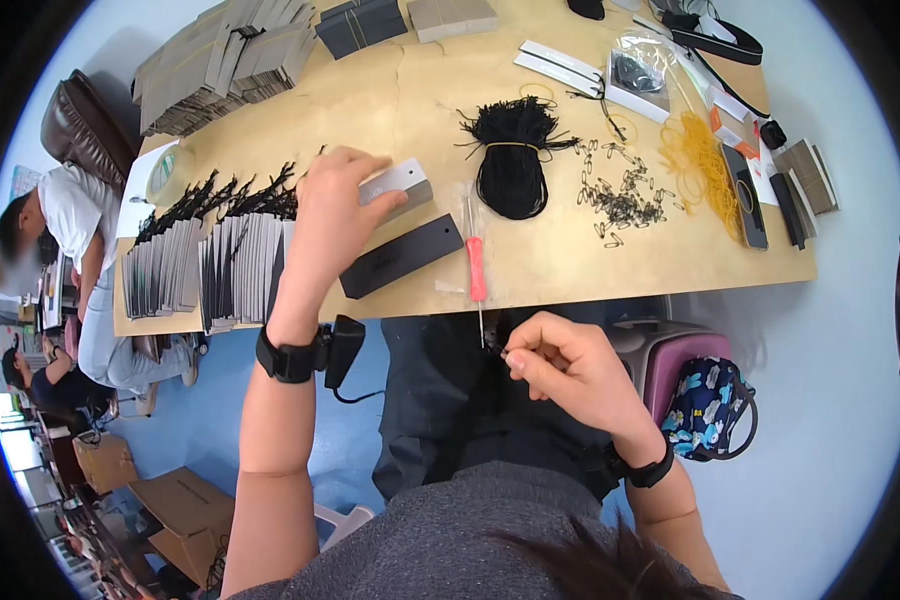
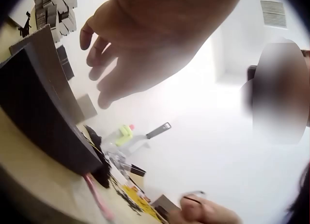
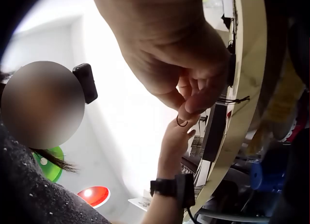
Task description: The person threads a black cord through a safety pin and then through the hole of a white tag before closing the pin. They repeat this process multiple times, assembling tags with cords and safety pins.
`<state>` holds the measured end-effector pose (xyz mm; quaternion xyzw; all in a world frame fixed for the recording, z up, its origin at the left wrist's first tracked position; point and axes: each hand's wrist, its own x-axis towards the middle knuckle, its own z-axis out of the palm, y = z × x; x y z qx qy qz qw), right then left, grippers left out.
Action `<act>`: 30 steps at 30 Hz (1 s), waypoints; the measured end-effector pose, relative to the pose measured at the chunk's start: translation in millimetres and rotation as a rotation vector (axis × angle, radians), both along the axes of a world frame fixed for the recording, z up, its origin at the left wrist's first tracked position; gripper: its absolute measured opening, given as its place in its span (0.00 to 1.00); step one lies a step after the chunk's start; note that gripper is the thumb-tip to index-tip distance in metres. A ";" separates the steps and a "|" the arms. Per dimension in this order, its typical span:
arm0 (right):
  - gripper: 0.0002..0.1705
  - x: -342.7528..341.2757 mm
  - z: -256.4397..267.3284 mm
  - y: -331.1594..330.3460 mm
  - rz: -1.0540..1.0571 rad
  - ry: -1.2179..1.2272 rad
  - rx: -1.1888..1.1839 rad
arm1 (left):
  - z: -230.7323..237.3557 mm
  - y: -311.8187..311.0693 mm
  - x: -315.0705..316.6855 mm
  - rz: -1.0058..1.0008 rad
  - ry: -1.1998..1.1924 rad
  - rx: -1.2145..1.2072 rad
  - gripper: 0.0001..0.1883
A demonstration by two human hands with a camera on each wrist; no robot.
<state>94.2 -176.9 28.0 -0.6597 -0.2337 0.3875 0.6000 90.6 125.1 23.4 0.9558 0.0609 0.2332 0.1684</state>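
Observation:
Fingers spread, my left hand (image 1: 335,200) hovers over a stack of light grey tags (image 1: 410,183), its thumb overlapping the stack in the head view. Just in front of that stack lies a black stack of tags (image 1: 402,257) with a hole at one end. My right hand (image 1: 575,370) is over my lap, past the table's front edge, pinching a small dark wire loop (image 3: 181,121) between thumb and forefinger. Near it, a red-handled tool (image 1: 476,268) with a thin metal shaft sticks out over the edge.
A banded bundle of black cords (image 1: 513,165) lies mid-table, beside scattered small black pins (image 1: 625,195) and yellow rubber bands (image 1: 702,170). Corded tags (image 1: 240,260) line the left front, with stacked grey cards (image 1: 225,65) behind. A phone (image 1: 745,198) lies at right.

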 end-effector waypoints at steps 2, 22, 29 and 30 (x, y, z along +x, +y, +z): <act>0.05 -2.1 -6.0 -5.2 -0.013 -0.043 0.028 | 0.3 6.4 4.8 0.029 0.221 -0.221 0.18; 0.05 -14.9 -18.2 -13.7 -0.014 -0.095 0.033 | -4.5 -46.7 -29.5 -0.050 0.134 -0.237 0.15; 0.04 -15.6 -14.8 -20.2 -0.025 -0.123 0.025 | 13.6 -74.6 -64.8 -0.062 -0.019 -0.176 0.16; 0.04 -14.9 -14.1 -22.0 -0.025 -0.119 0.021 | 7.9 -81.3 -75.9 -0.110 0.027 -0.259 0.18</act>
